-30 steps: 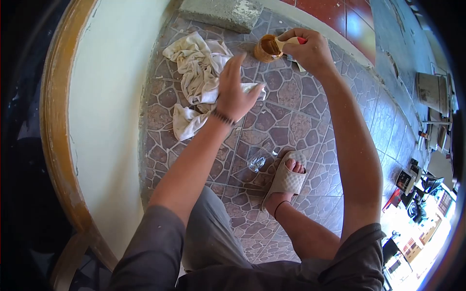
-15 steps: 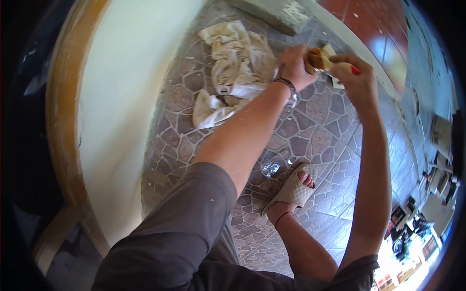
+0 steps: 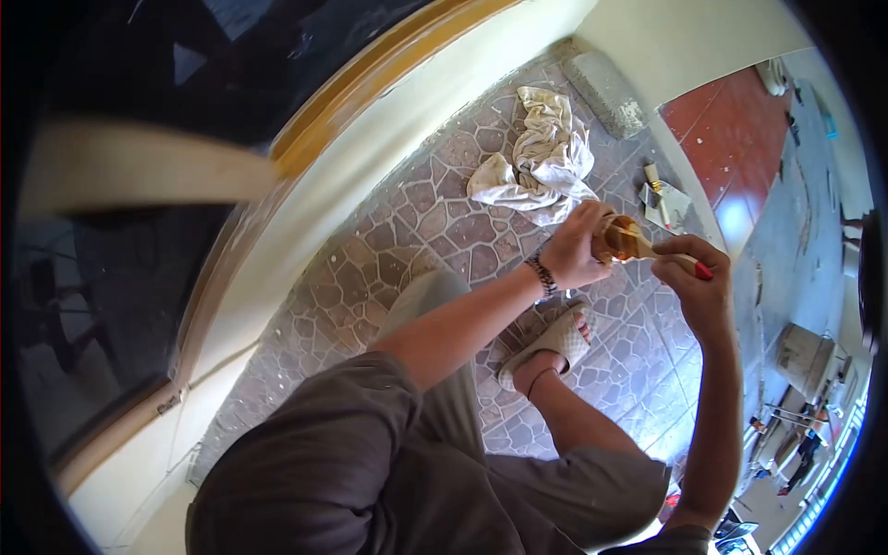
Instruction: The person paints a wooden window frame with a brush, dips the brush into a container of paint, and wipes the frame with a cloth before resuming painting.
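Observation:
My left hand [image 3: 575,248] is wrapped round a small cup [image 3: 608,242] with a glossy brown liquid inside, tilted so its mouth faces right. In my right hand [image 3: 700,280] is a paintbrush [image 3: 650,250] with a pale wooden handle and a red tip. Its head is down at the cup's mouth, and the bristles are partly hidden. Beyond the hands, a second brush [image 3: 658,190] lies on a light sheet [image 3: 678,205] on the floor. A crumpled off-white rag [image 3: 546,153] is spread on the tiles above my left hand.
A concrete block [image 3: 606,92] rests against the wall behind the rag. At left, a low cream wall [image 3: 388,134] carries a brown wooden frame [image 3: 310,139] round dark glass. A blurred wooden piece [image 3: 148,171] juts across the upper left. My sandalled foot [image 3: 555,351] is below the cup.
The view has swung, bringing more of the wooden frame and the second brush into sight. Both hands keep hold of the cup and paintbrush, now lower in view.

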A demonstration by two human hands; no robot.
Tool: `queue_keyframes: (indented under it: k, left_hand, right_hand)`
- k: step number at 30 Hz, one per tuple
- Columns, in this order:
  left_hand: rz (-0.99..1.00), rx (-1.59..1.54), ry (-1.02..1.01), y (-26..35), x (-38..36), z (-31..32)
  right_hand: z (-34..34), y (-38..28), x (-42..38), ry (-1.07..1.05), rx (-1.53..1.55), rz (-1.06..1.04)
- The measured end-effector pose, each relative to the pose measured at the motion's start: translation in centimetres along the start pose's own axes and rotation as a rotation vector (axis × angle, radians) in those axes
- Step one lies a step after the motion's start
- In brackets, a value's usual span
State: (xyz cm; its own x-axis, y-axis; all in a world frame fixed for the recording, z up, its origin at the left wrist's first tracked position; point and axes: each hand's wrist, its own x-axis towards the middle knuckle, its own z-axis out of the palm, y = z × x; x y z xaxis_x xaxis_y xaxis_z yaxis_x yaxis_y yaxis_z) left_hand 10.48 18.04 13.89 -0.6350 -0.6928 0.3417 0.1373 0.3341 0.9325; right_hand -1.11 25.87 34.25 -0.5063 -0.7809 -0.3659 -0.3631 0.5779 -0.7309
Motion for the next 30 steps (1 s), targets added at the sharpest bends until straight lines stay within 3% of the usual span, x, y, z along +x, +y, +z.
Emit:
queue_keyframes:
  k: [7, 11, 14, 18, 24, 30]
  left_hand:
    - [0.048, 0.059, -0.027, 8.3, -4.6, -8.8]
    - [0.047, 0.058, -0.022, 9.3, -6.9, -11.4]
    - [-0.011, 0.042, 0.009, 9.5, -8.4, -12.0]
    - [-0.059, 0.099, 0.087, 9.7, -9.8, -12.7]
    - [-0.105, 0.181, 0.232, 6.2, -11.9, -12.3]
    - [-0.190, 0.231, 0.332, 3.9, -14.1, -13.7]
  right_hand:
    - [3.4, -5.8, -8.3, -0.007, 0.068, -0.116]
    - [5.7, -6.9, -10.0, -0.004, 0.041, -0.170]
    - [6.8, -7.5, -11.1, -0.040, -0.001, -0.147]
    - [8.2, -7.5, -9.8, -0.072, -0.185, -0.342]
    - [11.5, -6.5, -6.9, -0.031, -0.200, -0.583]
    - [15.5, -5.2, -4.4, -0.065, -0.022, -0.819]
